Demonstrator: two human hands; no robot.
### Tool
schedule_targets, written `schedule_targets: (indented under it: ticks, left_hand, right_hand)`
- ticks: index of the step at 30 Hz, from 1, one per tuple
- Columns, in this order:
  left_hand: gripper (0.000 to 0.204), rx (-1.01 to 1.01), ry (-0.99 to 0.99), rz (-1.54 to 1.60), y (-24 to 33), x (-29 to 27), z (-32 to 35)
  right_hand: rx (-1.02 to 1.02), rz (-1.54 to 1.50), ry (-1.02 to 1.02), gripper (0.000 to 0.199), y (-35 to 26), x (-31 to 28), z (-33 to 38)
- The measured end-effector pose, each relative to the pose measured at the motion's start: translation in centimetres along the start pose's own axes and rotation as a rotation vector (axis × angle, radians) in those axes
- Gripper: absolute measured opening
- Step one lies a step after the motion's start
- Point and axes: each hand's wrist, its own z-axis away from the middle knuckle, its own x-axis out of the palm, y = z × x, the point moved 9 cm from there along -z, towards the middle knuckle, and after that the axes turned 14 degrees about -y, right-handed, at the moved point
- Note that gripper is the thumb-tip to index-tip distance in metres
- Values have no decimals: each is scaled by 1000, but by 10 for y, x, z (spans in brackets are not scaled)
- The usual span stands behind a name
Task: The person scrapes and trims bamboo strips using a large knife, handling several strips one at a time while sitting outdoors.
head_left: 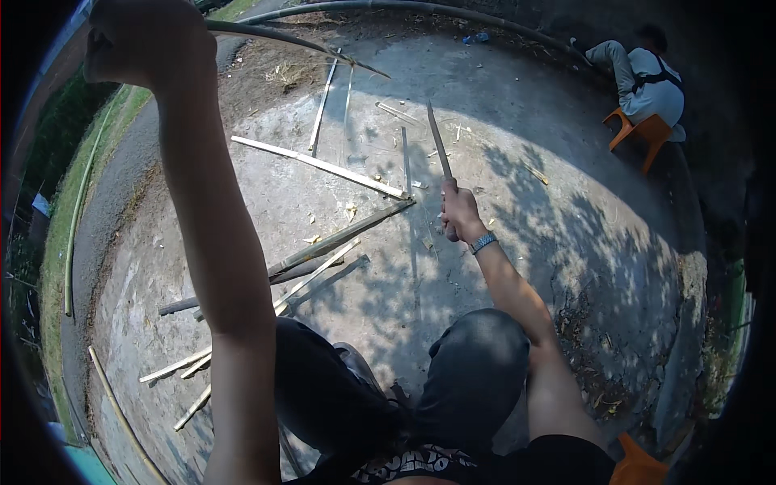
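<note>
Out in the open, a bare concrete ground [517, 267] lies in bright sun, dappled with leaf shade toward three o'clock. Grass [61, 234] and a paved strip border it at nine o'clock. At one o'clock a person [643, 77] sits on an orange chair [643, 133].

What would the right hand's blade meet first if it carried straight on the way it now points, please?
Probably nothing near: the right hand holds the long blade pointing up and away, its tip over bare concrete ground. Depth is unclear; farther along lie small scraps.
</note>
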Motion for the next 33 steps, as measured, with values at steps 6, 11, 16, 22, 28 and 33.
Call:
schedule_targets:
  ticks: [6,11,16,22,28,33]
  left_hand:
    - [35,105,-43,-105,-17,-14,-15]
    - [43,66,109,-95,-14,6,19]
    - [38,34,-51,-102,-27,20,4]
    - [37,68,-13,-266,16,-24,-20]
    - [47,70,31,91,-45,-75,-34]
    - [41,228,-196,-382,-34,9,0]
  right_hand:
    - [-681,-113,27,53,-211,5,132]
    - [-1271,-83,5,55,-276,50,192]
    - [-421,859,-14,51,-47,64,-37]
    - [153,260,-143,57,121,-1,-39]
    - [-25,-160,34,51,61,-30,42]
    - [-64,-111,79,46,31,-24,92]
